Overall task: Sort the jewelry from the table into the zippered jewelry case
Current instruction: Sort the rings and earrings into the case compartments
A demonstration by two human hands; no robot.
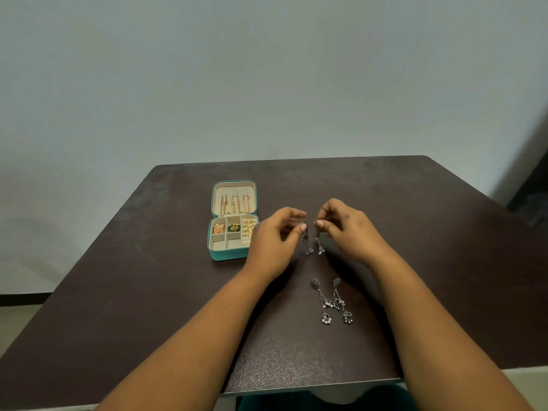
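A teal zippered jewelry case lies open on the dark table. Gold chains hang in its lid, and gold and green pieces fill its back compartments. Just right of the case, my left hand pinches the top of a dangling silver earring. Facing it, my right hand pinches a second silver earring. Both earrings hang just above the table between my hands. Another pair of long silver earrings with white beads lies on the table nearer to me.
The table's near edge runs below my forearms, and a pale wall stands behind its far edge. A dark object stands at the far right beyond the table.
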